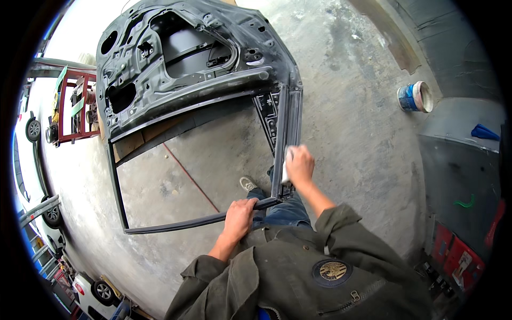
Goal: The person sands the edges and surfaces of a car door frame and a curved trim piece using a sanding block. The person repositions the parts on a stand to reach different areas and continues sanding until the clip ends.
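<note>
A dark car door (197, 80) with its window frame toward me fills the upper middle, its inner panel full of cut-outs. My left hand (239, 216) is wrapped over the near bar of the window frame (176, 226), close to its right corner. My right hand (298, 164) is closed on a small white pad (286, 169) against the upright right bar of the frame (293, 117). What the pad is exactly is mostly hidden by my fingers.
A paint bucket (415, 97) stands at right beside a grey panel with a blue object (484, 131). At left are a red metal rack (74, 106) and white cars (40, 186). My shoe (248, 184) rests on the concrete floor (357, 149) under the frame.
</note>
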The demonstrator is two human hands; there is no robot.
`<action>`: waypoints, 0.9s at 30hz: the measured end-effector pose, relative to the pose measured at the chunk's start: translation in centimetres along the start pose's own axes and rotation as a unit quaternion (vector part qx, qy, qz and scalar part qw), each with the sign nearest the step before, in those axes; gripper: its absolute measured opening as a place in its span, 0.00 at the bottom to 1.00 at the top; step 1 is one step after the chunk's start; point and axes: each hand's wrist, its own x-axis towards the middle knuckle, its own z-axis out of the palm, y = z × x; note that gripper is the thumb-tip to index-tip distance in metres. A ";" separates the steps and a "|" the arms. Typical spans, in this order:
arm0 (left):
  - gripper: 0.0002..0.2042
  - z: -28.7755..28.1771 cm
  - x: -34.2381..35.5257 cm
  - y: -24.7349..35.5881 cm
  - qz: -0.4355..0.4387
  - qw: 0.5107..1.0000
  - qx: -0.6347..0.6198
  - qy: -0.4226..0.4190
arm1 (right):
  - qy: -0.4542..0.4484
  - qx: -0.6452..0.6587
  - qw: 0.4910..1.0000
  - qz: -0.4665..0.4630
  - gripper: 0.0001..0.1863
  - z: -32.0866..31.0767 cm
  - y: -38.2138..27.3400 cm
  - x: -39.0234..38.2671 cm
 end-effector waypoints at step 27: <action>0.20 1.1 6.5 5.8 -0.153 0.794 -0.583 0.071 | -0.350 0.452 0.785 0.238 0.20 -10.5 -2.0 3.7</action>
